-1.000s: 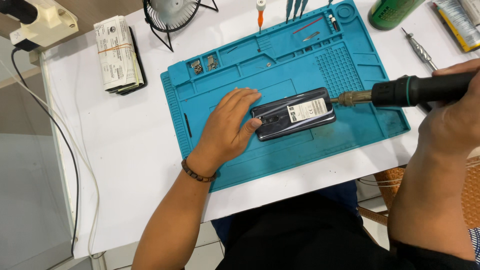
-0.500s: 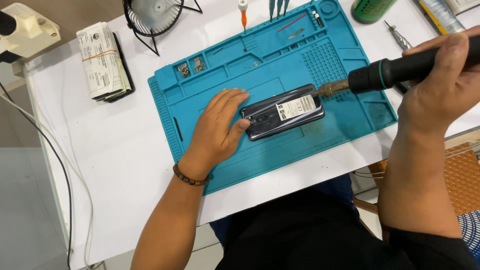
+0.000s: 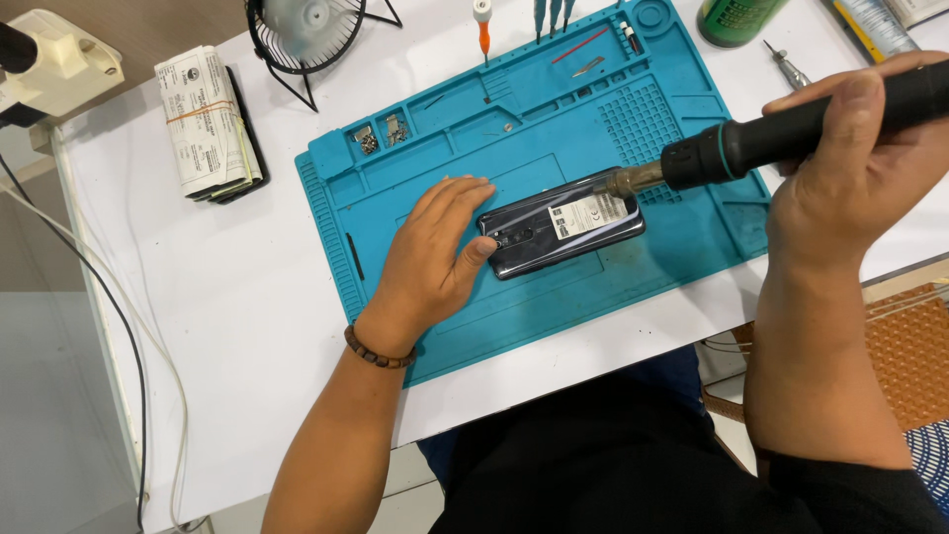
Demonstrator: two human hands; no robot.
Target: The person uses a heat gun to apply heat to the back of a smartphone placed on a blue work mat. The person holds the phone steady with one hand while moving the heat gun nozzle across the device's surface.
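my left hand lies flat and open, steadying the dark phone, whose long axis runs left to right, right end tilted up. my right hand grips the black hot-air tool, nozzle at the phone's white rectangular label.

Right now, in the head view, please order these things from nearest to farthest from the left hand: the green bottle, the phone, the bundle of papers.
1. phone, touching the left hand, on the mat.
2. bundle of papers, upper left.
3. green bottle, top right.
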